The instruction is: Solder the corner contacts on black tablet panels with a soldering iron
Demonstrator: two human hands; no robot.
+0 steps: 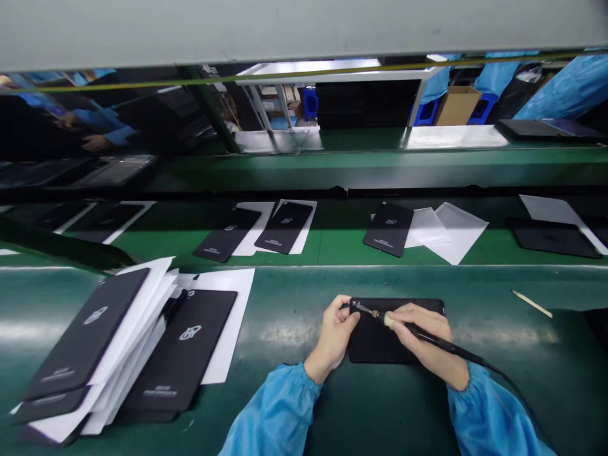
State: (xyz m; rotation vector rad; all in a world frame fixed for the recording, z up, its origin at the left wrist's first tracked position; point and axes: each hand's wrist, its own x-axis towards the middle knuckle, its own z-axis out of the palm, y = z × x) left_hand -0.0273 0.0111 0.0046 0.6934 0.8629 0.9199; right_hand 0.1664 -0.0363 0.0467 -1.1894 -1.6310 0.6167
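Note:
A black tablet [375, 342] lies flat on the green bench in front of me. My left hand [335, 335] grips its left edge, thumb and fingers pinched on the upper left corner. My right hand [425, 342] is closed around a corded soldering iron [427, 337] held like a pen. The iron's metal tip touches the tablet's upper left corner, close to my left fingers. Its black cable runs off to the lower right past my blue sleeve.
A stack of black tablets [118, 348] interleaved with white sheets sits at the left. More tablets [389, 228] and white sheets [458, 231] lie on the green conveyor belt beyond. A thin wooden stick [532, 304] rests at the right. Other people in blue sleeves [102, 126] work across the line.

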